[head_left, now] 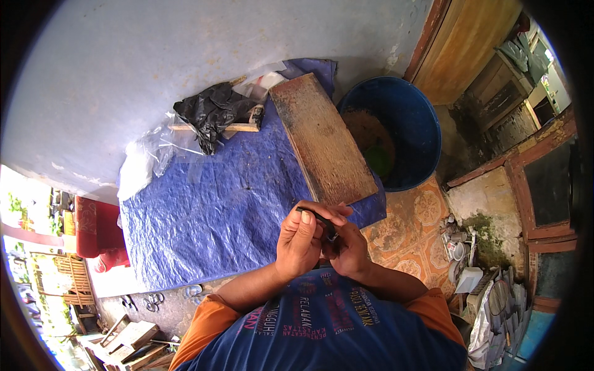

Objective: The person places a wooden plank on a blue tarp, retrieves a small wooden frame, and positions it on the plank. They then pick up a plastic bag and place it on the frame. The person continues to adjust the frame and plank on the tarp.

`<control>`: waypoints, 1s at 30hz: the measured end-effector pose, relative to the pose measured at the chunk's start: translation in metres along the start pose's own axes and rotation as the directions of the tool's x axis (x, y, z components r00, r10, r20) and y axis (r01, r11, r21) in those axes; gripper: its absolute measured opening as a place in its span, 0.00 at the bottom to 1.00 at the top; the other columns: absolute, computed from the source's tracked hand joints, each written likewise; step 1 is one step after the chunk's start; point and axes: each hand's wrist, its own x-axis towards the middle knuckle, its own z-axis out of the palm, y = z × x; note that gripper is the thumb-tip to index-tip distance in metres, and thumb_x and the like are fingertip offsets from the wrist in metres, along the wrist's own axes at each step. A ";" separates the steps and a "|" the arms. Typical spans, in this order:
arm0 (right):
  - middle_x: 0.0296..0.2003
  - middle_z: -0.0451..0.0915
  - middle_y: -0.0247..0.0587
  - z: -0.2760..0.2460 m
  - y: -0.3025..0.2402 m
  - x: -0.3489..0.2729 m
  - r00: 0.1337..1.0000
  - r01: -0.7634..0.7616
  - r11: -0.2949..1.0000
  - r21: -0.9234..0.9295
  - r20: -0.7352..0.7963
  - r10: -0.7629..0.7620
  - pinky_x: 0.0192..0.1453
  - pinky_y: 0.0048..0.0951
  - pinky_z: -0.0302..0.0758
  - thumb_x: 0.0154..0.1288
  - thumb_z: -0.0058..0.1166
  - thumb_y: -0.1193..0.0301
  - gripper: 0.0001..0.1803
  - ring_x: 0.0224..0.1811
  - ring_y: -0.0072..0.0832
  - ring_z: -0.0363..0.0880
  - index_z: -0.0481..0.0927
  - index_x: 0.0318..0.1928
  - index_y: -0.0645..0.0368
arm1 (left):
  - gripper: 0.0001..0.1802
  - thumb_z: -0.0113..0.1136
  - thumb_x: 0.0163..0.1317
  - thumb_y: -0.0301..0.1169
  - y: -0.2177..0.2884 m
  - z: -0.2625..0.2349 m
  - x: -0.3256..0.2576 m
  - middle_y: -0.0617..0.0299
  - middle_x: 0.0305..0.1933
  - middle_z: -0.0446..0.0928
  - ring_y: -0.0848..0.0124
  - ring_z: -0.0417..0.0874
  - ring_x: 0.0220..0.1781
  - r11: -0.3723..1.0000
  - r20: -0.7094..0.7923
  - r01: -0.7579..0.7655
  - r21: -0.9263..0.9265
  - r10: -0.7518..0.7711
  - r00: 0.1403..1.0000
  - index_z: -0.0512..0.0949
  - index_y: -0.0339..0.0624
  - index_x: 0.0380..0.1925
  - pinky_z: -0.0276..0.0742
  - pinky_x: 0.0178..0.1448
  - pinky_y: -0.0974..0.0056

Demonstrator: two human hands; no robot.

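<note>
In front of my chest, my left hand [296, 242] and my right hand [350, 248] are close together, fingers bent around a small black object [317, 216]. It is thin and dark, and its kind is hard to make out because my fingers cover most of it. My left thumb lies along its near end, while fingers of my right hand curl around the other side. Just beyond the hands is the lower end of a worn wooden board [325, 139], lying slantwise on a blue tarp [213, 222].
A deep blue tub [427, 148] stands right of the board. A black plastic bag [213, 111] and clear plastic [139, 164] lie against the wall. Several pairs of sandals [151, 302] and wood pieces [133, 337] are at lower left. Kitchenware [458, 250] stands at right.
</note>
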 end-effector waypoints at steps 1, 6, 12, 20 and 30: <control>0.27 0.73 0.26 -0.001 0.000 0.000 1.000 -0.016 1.000 0.022 -0.005 0.016 0.23 0.16 0.61 0.81 0.38 0.63 0.17 0.22 0.12 0.67 0.78 0.51 0.58 | 0.17 0.39 0.78 0.41 0.000 0.000 0.000 0.48 0.45 0.80 0.51 0.76 0.63 1.000 -0.002 0.002 -0.002 -0.002 1.000 0.71 0.38 0.46 0.61 0.73 0.43; 0.28 0.75 0.27 -0.001 0.004 0.001 0.987 0.154 0.942 -0.297 0.009 -0.158 0.22 0.16 0.63 0.80 0.37 0.62 0.18 0.22 0.12 0.69 0.78 0.52 0.58 | 0.17 0.39 0.79 0.40 -0.001 0.000 0.003 0.50 0.44 0.80 0.52 0.76 0.62 1.000 -0.008 -0.010 -0.021 0.009 1.000 0.71 0.37 0.45 0.62 0.73 0.45; 0.34 0.74 0.26 -0.005 -0.003 0.005 0.998 0.013 0.995 -0.094 0.058 -0.008 0.23 0.13 0.60 0.82 0.31 0.60 0.17 0.25 0.10 0.70 0.73 0.53 0.55 | 0.17 0.38 0.79 0.37 -0.002 0.001 0.006 0.51 0.44 0.79 0.55 0.78 0.60 0.999 -0.016 -0.022 -0.047 0.022 1.000 0.72 0.35 0.44 0.63 0.73 0.47; 0.29 0.75 0.27 -0.005 0.000 0.009 0.999 0.029 0.999 -0.017 0.016 -0.029 0.23 0.16 0.62 0.81 0.36 0.62 0.19 0.23 0.12 0.68 0.78 0.52 0.61 | 0.17 0.37 0.79 0.36 -0.002 0.001 0.009 0.51 0.45 0.80 0.55 0.77 0.61 0.998 -0.037 -0.005 -0.065 0.002 0.999 0.72 0.35 0.45 0.65 0.72 0.49; 0.25 0.71 0.25 0.000 -0.005 0.011 1.000 0.029 0.992 -0.120 -0.006 -0.030 0.22 0.16 0.58 0.81 0.35 0.60 0.19 0.20 0.11 0.65 0.78 0.48 0.60 | 0.18 0.38 0.79 0.38 0.000 0.000 0.010 0.51 0.44 0.80 0.55 0.77 0.61 0.996 -0.066 0.015 -0.093 -0.021 0.998 0.73 0.35 0.46 0.68 0.69 0.52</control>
